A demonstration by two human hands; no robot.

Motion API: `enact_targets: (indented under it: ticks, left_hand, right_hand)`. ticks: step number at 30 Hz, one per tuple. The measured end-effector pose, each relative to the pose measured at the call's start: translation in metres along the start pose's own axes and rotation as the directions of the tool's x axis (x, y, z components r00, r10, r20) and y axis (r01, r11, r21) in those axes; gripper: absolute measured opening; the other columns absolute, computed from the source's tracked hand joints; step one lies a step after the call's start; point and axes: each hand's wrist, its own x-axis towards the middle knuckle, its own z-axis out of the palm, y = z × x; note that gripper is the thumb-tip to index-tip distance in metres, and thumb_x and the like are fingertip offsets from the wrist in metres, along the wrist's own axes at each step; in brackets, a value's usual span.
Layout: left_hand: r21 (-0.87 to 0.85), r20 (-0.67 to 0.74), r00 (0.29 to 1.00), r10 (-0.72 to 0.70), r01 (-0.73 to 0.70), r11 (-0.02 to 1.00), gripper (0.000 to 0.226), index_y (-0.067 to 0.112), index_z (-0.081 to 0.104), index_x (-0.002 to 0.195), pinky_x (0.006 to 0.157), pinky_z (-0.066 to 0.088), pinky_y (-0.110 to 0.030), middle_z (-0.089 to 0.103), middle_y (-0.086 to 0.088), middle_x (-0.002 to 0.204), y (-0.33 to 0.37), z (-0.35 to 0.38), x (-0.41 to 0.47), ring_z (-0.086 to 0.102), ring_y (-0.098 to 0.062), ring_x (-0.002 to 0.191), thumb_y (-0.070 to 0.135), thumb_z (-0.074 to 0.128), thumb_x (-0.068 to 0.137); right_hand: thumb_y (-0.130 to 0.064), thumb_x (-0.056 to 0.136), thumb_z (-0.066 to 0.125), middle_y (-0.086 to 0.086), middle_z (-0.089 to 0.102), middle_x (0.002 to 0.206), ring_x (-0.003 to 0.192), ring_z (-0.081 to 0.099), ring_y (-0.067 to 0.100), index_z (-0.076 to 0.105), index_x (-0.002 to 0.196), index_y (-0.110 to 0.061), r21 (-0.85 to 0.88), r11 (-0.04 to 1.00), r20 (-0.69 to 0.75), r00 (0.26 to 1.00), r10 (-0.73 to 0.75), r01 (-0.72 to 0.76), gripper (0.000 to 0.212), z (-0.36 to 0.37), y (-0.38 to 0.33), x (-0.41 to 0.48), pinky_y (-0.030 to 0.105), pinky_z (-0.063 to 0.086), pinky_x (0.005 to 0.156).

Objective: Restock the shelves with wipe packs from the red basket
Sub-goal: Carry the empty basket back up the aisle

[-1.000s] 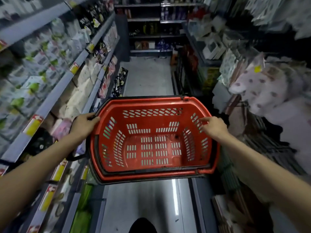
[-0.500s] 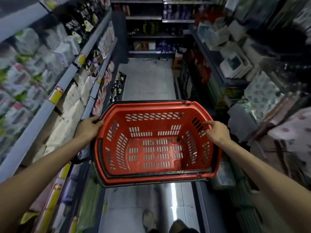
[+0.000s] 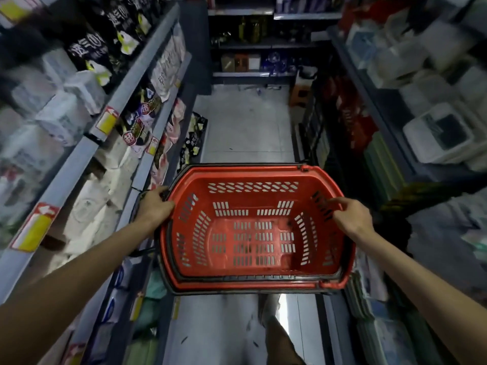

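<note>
The red basket [image 3: 253, 280] hangs in front of me over the aisle floor, held level between both hands. Its slotted bottom is bare; no wipe packs lie inside. My left hand [image 3: 155, 206] grips the basket's left rim, fingers curled over the edge. My right hand [image 3: 351, 216] grips the right rim, with the fingers inside the wall. White and black wipe and tissue packs [image 3: 87, 217] fill the left shelves [image 3: 79, 159], which carry yellow and red price tags.
A narrow tiled aisle [image 3: 247, 122] runs ahead to a back shelf [image 3: 253, 73] with boxes. The right shelving [image 3: 379, 122] holds white plastic containers [image 3: 440, 135] and red packs. My leg [image 3: 279, 338] shows below the basket.
The view has moved forward along the aisle and tipped down a little. The basket stays held between both hands, and different packs now line the left shelves.
</note>
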Motion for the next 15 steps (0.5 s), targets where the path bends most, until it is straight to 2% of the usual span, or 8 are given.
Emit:
enact_targets:
  ticks: [3,6,9,12,13,15]
  left_hand:
    - [0.02,0.026,0.999,-0.021,0.02,1.0,0.057,0.004,0.051,0.151,0.105,0.05,-0.042,0.061,-0.018,0.142,0.01,0.027,0.06,0.062,-0.035,0.124,0.003,0.067,0.096]
    - [0.029,0.04,0.997,-0.07,0.068,0.997,0.045,0.0,0.055,0.144,0.094,0.048,-0.036,0.066,-0.018,0.13,0.016,0.058,0.114,0.064,-0.037,0.119,-0.002,0.061,0.099]
    - [0.043,0.058,0.998,-0.039,0.037,0.998,0.041,-0.002,0.057,0.143,0.091,0.045,-0.036,0.068,-0.026,0.126,0.009,0.101,0.172,0.064,-0.045,0.117,0.0,0.06,0.102]
    - [0.03,0.072,0.994,-0.08,0.078,0.996,0.046,0.007,0.047,0.151,0.085,0.04,-0.027,0.069,-0.009,0.117,-0.003,0.143,0.227,0.06,-0.03,0.111,0.011,0.058,0.106]
    - [0.035,0.081,0.994,-0.072,0.069,0.997,0.049,0.007,0.048,0.151,0.086,0.041,-0.029,0.068,-0.009,0.12,-0.014,0.158,0.247,0.06,-0.03,0.113,0.018,0.061,0.105]
    - [0.067,0.099,0.99,-0.1,0.094,0.993,0.064,0.004,0.049,0.151,0.1,0.046,-0.044,0.066,-0.025,0.131,-0.049,0.194,0.291,0.062,-0.043,0.121,0.032,0.065,0.096]
  right_hand:
    - [-0.009,0.081,0.062,0.01,0.075,0.112,0.103,0.068,0.033,0.075,0.116,-0.024,0.035,0.999,0.006,1.0,-0.004,0.003,0.04,0.021,-0.007,0.075,0.04,0.055,0.09]
    - [-0.011,0.082,0.062,0.013,0.069,0.098,0.083,0.059,0.03,0.066,0.109,-0.018,0.037,0.999,0.044,0.999,0.009,-0.01,0.029,0.044,-0.015,0.141,0.034,0.045,0.077]
    - [-0.019,0.082,0.063,0.012,0.058,0.098,0.083,0.051,0.027,0.049,0.104,-0.018,0.053,0.998,0.078,0.996,0.04,-0.044,0.026,0.077,-0.013,0.201,0.034,0.039,0.078]
    - [-0.007,0.085,0.066,0.012,0.054,0.103,0.089,0.051,0.026,0.049,0.113,-0.011,0.054,0.995,0.102,0.991,0.084,-0.09,0.033,0.121,0.003,0.258,0.031,0.037,0.079]
    - [-0.004,0.086,0.066,0.01,0.054,0.102,0.09,0.053,0.025,0.05,0.116,-0.008,0.049,0.993,0.118,0.988,0.104,-0.11,0.034,0.138,0.011,0.277,0.027,0.038,0.077]
    - [0.0,0.088,0.066,0.008,0.058,0.105,0.091,0.057,0.024,0.053,0.122,-0.007,0.055,0.983,0.153,0.975,0.163,-0.173,0.037,0.178,0.028,0.313,0.019,0.042,0.067]
